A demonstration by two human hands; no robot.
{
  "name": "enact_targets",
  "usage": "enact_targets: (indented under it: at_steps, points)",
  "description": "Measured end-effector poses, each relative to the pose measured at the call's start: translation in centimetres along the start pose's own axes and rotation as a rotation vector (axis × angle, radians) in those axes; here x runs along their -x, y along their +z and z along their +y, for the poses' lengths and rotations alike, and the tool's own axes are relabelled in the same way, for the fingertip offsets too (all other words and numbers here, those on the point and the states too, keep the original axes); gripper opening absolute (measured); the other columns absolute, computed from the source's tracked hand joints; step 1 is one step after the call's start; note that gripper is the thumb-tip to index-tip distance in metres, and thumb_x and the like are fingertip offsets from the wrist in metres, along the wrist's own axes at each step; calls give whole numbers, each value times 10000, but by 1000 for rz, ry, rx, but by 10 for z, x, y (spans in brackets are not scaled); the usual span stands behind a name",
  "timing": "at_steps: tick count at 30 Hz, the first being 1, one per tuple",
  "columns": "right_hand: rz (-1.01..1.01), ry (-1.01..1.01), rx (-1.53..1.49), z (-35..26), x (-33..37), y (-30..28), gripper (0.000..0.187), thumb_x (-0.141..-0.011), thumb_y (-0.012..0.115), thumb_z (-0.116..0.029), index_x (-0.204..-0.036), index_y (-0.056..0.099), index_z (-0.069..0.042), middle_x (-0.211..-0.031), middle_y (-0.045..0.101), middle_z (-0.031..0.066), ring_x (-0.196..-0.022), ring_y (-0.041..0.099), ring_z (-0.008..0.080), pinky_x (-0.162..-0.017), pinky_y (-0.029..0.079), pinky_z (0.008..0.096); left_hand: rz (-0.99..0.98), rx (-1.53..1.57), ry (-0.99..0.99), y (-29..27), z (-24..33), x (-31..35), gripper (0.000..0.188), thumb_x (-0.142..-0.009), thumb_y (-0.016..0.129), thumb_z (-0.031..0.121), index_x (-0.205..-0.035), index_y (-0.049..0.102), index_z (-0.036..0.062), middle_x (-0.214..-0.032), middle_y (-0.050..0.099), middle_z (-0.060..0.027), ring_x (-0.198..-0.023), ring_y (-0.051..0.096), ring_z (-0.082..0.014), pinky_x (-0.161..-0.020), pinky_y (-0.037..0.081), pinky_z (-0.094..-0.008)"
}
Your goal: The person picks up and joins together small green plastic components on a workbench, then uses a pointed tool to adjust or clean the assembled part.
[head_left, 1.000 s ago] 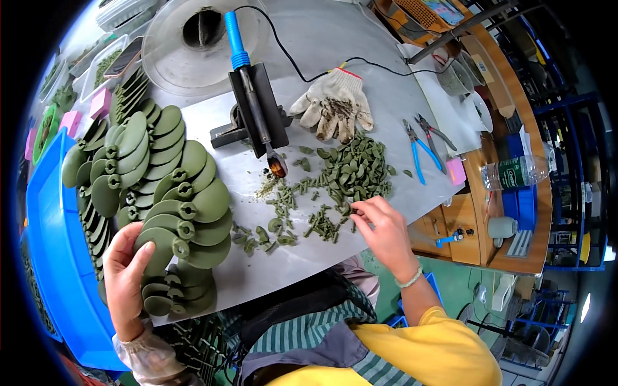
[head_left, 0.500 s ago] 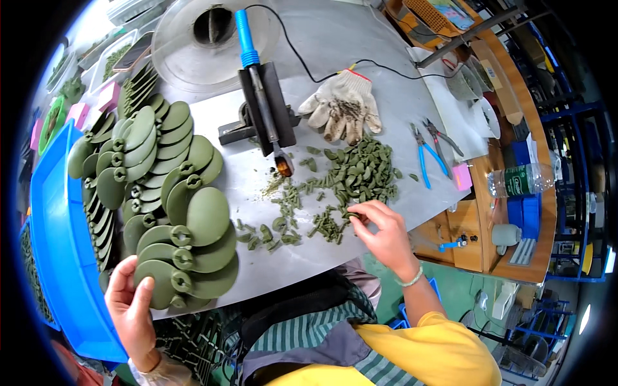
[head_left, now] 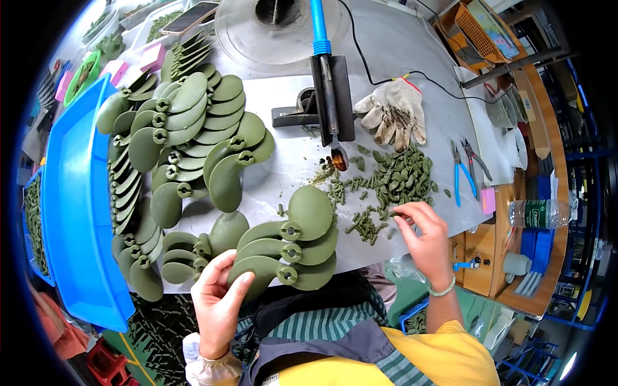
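Note:
My left hand [head_left: 217, 307] pinches the blade edge of a small stack of green two-bladed propellers [head_left: 310, 215] over the table's front edge. Each propeller has a round hub with a slotted hole. My right hand [head_left: 426, 241] has thumb and index together on a small dark green piece [head_left: 394, 214], beside a heap of green chips [head_left: 402, 177]. Short green sticks [head_left: 364, 225] lie just left of those fingers. Many more green propellers [head_left: 187, 122] stand in overlapping rows at the left. Behind the chips, a blue-handled soldering iron [head_left: 320, 29] leans on a black stand [head_left: 346, 103], its tip browned.
A stained white glove [head_left: 394, 114] lies by the stand, with blue-handled pliers [head_left: 462, 174] and dark pliers [head_left: 476, 161] to its right. A blue tray [head_left: 71, 193] borders the table's left side. The iron's black cable crosses the back. A plastic bottle [head_left: 539, 213] lies at the far right.
My left hand has carried its propeller stack rightward, apart from the rows, uncovering other propellers behind. My right hand stays by the chips, still pinching. The whole view has shifted.

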State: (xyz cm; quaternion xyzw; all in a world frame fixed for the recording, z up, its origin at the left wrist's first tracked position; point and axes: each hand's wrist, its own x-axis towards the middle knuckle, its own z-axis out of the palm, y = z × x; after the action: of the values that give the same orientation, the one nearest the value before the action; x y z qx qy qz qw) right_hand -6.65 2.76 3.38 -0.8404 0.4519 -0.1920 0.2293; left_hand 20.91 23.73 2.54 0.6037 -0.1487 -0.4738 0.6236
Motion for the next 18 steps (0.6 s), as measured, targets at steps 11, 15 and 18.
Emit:
enact_targets:
  at_steps: [11,15,18]
  points:
    - [15,114,-454,-39,-43,8,201,-883,721,54,-1081,734,19,-991,695,60,-854,679,123,-769,559,264,-104,48,-66,18,-14,-7,416,-915,712,-53,-1310,591,-100,-1224,693,-153,-1097,660,-179,-963,527,-296]
    - [21,8,-312,-53,-54,11,205,-864,731,52,-1066,729,19,-979,696,77,-831,683,136,-750,556,266,-137,56,-87,20,-19,-12,415,-924,704,-44,-1319,586,-100,-1222,693,-145,-1096,657,-167,-959,523,-286]
    - [10,-42,-197,-61,-62,17,202,-857,732,47,-1057,725,16,-974,695,80,-811,684,141,-724,545,270,-135,64,-94,20,-21,-15,433,-927,695,-50,-1339,570,-94,-1226,692,-147,-1104,655,-164,-959,522,-282]
